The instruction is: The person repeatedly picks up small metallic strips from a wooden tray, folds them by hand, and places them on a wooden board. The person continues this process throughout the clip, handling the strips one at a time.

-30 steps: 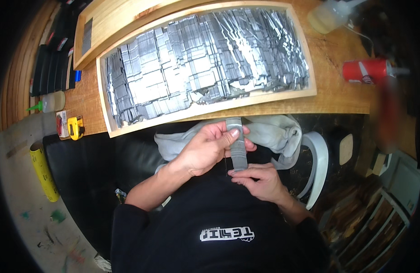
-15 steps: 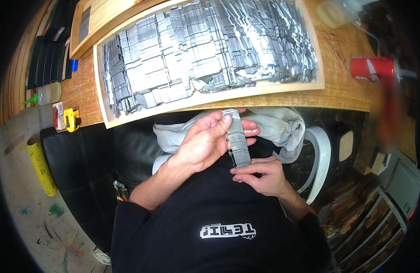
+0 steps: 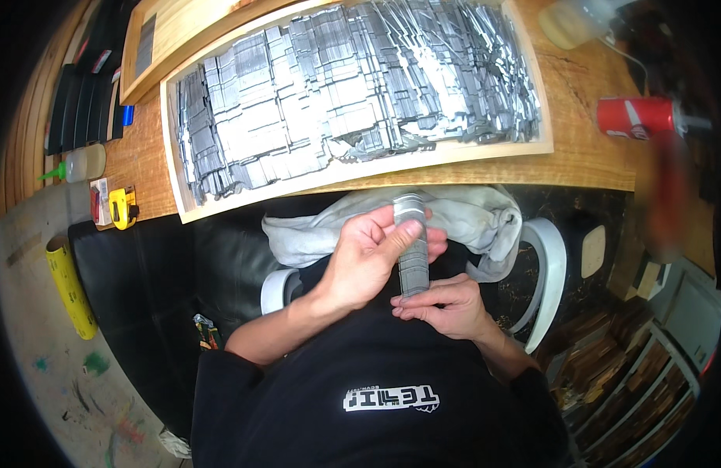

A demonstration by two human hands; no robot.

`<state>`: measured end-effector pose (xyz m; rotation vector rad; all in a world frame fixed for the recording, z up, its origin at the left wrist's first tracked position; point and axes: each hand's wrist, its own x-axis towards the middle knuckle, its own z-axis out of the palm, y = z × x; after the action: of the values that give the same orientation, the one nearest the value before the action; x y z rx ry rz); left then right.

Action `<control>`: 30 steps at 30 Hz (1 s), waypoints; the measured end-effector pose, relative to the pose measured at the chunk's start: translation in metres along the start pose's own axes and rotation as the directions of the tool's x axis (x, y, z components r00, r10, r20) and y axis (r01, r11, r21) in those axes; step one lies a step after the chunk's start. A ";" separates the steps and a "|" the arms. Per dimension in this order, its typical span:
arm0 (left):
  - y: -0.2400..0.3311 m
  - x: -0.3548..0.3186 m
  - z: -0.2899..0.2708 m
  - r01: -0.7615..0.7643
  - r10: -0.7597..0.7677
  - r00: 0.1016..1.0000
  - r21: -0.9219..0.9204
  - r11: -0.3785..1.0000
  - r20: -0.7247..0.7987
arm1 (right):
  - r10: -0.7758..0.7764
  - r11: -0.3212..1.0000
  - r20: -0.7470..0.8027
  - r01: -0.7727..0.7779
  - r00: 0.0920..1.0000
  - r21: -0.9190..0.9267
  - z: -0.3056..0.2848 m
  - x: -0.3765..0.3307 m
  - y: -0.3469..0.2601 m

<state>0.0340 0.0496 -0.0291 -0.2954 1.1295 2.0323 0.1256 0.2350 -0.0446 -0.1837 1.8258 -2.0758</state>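
Grey stack (image 3: 413, 267) crosses left grip (image 3: 366, 264), lower end at right grip (image 3: 452, 306).

In front of you, your wooden workbench (image 3: 591, 152) crosses the upper view. From the view's centre, a pale wooden tray (image 3: 360, 165) sits at twelve o'clock, with a wooden box (image 3: 190, 30) at eleven. You have a yellow tape measure (image 3: 122, 208) at nine, near the bench's edge, and a red can (image 3: 636, 117) at two.

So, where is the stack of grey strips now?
Head view: the stack is just right of centre, below the wooden tray, held by the left hand and right hand.
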 end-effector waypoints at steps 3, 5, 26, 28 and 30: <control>0.025 0.002 -0.008 0.113 -0.117 0.993 0.132 0.985 0.028 | 0.024 0.998 0.002 -0.024 1.000 0.052 0.003 -0.002 -0.001; 0.031 0.006 -0.012 0.129 -0.133 0.991 0.188 0.974 0.011 | 0.058 0.996 0.009 -0.058 0.998 0.067 0.005 0.000 -0.004; 0.039 0.017 -0.023 0.217 -0.223 0.974 0.127 0.968 0.036 | -0.063 0.992 -0.042 0.058 0.997 -0.116 0.010 0.009 -0.001; 0.040 0.016 -0.023 0.208 -0.216 0.976 0.155 0.966 0.039 | -0.069 0.993 -0.054 0.064 0.996 -0.096 0.012 0.010 0.000; 0.040 0.014 -0.023 0.211 -0.220 0.975 0.167 0.963 0.042 | -0.044 0.995 -0.049 0.039 0.998 -0.095 0.012 0.011 -0.002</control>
<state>-0.0081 0.0264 -0.0255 -0.2608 1.1642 1.7370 0.1194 0.2199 -0.0420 -0.1963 1.9675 -2.0420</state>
